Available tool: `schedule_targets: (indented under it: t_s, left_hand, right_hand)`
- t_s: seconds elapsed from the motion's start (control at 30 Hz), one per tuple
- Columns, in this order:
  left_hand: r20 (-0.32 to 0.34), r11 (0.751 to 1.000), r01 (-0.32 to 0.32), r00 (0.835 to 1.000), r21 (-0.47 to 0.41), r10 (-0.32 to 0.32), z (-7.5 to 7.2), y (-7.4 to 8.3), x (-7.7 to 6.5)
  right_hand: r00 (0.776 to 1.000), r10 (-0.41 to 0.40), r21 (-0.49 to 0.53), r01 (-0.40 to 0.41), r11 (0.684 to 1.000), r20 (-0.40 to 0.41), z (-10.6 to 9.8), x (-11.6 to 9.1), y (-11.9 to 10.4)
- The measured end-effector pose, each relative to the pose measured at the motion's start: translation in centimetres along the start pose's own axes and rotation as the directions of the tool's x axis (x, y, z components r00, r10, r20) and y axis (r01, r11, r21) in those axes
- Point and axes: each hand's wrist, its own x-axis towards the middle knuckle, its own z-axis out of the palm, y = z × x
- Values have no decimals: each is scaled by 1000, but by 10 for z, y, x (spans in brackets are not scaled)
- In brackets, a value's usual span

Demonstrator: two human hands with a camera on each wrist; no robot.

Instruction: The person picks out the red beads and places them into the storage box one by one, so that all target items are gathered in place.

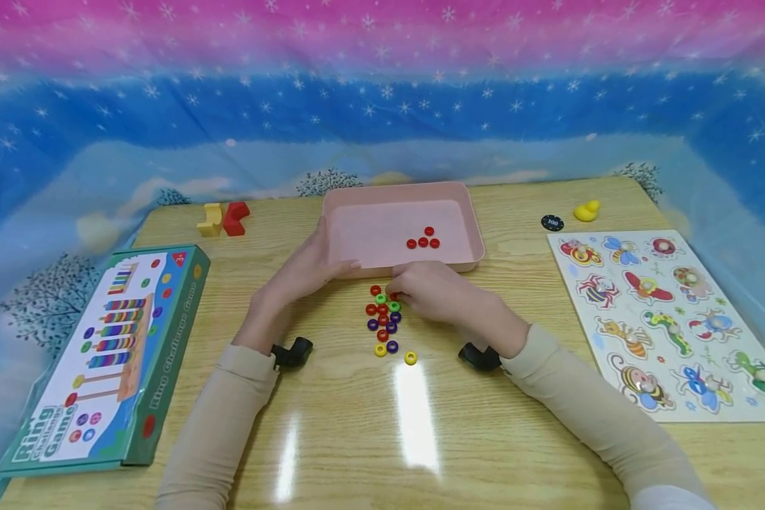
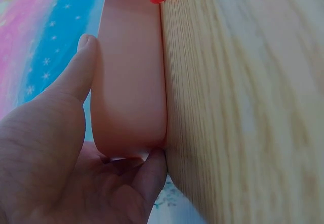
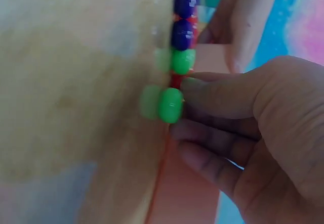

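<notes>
My left hand (image 1: 302, 268) holds the front left corner of a shallow pink tray (image 1: 370, 227). In the left wrist view, the thumb lies along the rim while the fingers curl round the tray's end. Several red rings (image 1: 423, 242) lie inside the tray, towards the right. Just in front of the tray is a loose cluster of small plastic rings, among them green (image 3: 170, 105), purple (image 1: 392, 347) and yellow (image 1: 380, 350) ones. At its far right edge, my right hand (image 1: 430, 289) pinches a red ring, mostly hidden by the fingertips.
On the left lies a Ring Challenge Game box (image 1: 102, 354). Yellow (image 1: 211, 220) and red (image 1: 235, 219) blocks stand behind it. A picture puzzle board (image 1: 669, 319) occupies the right side, with a black chip (image 1: 552, 223) and a yellow duck (image 1: 587, 211) beyond it.
</notes>
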Motion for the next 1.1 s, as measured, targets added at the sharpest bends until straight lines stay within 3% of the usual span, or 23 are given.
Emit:
schedule_targets:
  t_s: [0.23, 0.5, 0.67, 0.77, 0.87, 1.1]
  left_hand:
    - [-10, 998, -59, 998, -35, 58, -2, -1, 0]
    - [-13, 994, -89, 996, -69, 88, -3, 0, 1]
    - [-4, 999, -35, 999, -12, 35, -4, 0, 1]
    - [2, 999, 24, 1000, 30, -24, -4, 0, 0]
    - [0, 998, 49, 999, 31, -49, -5, 1, -1]
    - [-6, 999, 25, 1000, 27, -25, -1, 0, 1]
  right_hand:
    - [1000, 26, 13, -26, 1000, 11, 3, 2, -1]
    - [998, 63, 94, -63, 994, 4, -2, 4, -2]
    - [996, 87, 184, -81, 980, -26, -17, 10, 5]
    - [988, 130, 253, -103, 962, -90, -28, 19, 17]
    - [965, 212, 318, -155, 935, -153, -31, 30, 33]
    - [903, 410, 456, -315, 832, -124, -18, 41, 70]
